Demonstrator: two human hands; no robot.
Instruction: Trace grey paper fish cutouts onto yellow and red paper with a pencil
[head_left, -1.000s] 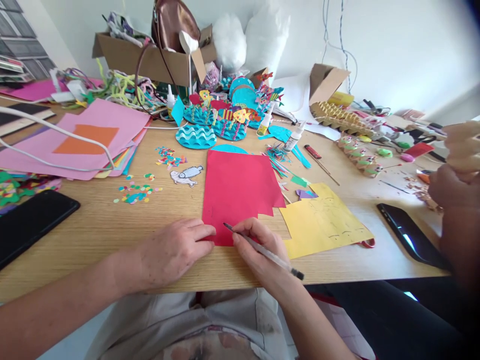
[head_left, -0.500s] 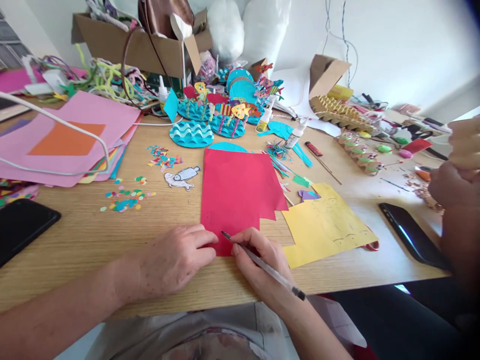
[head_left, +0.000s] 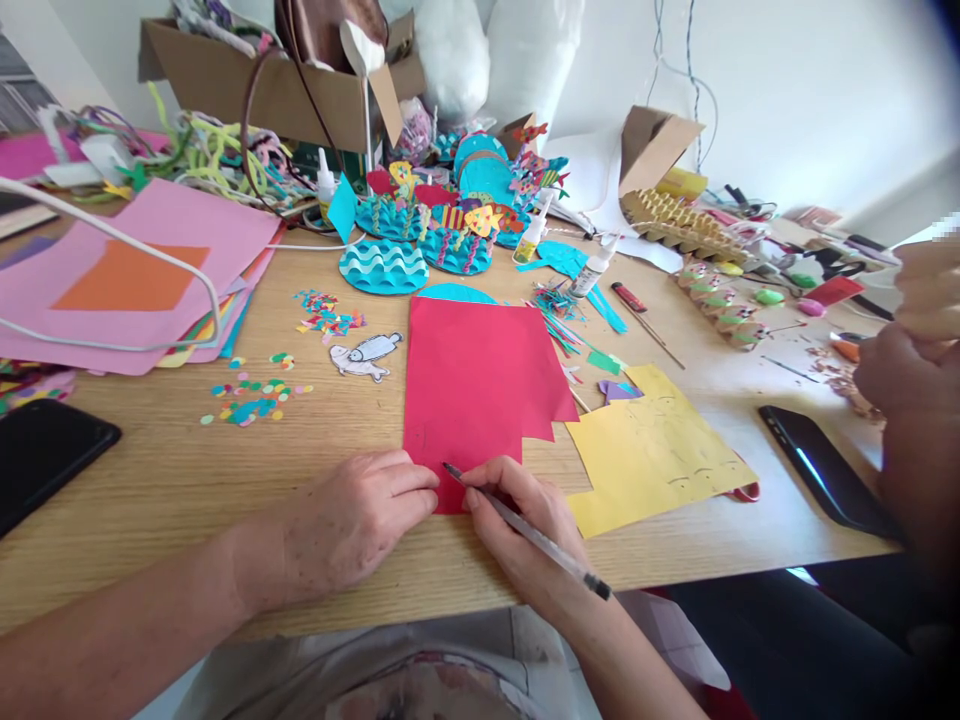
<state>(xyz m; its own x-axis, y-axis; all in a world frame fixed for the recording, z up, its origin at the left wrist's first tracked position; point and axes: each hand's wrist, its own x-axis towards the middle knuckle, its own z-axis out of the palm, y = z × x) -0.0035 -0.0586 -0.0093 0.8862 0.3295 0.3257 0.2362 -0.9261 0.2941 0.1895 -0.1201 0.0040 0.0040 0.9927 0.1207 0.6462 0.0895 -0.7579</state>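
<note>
A sheet of red paper [head_left: 469, 370] with a stepped cut along its right side lies in front of me. Faint pen marks show near its lower left. My left hand [head_left: 360, 520] rests on the table with its outstretched fingertips on the paper's lower left edge. In my right hand [head_left: 529, 520] is a pen [head_left: 540, 540] with a clear barrel, its tip at the lower part of the red sheet. Left of the paper lie fish-shaped paper cutouts [head_left: 367, 355]. Yellow paper [head_left: 664, 450] with drawn curved lines lies to the right.
Confetti dots [head_left: 255, 400] are scattered at left, beside stacked pink paper [head_left: 97, 330] and a black phone [head_left: 52, 455]. Behind stand blue wave-shaped crafts [head_left: 382, 268] and glue bottles [head_left: 592, 270]. Another person's hand [head_left: 911, 370] is at far right, near a second phone [head_left: 825, 475].
The view has shifted very slightly. Both hands and the pen hold almost the same place on the red paper.
</note>
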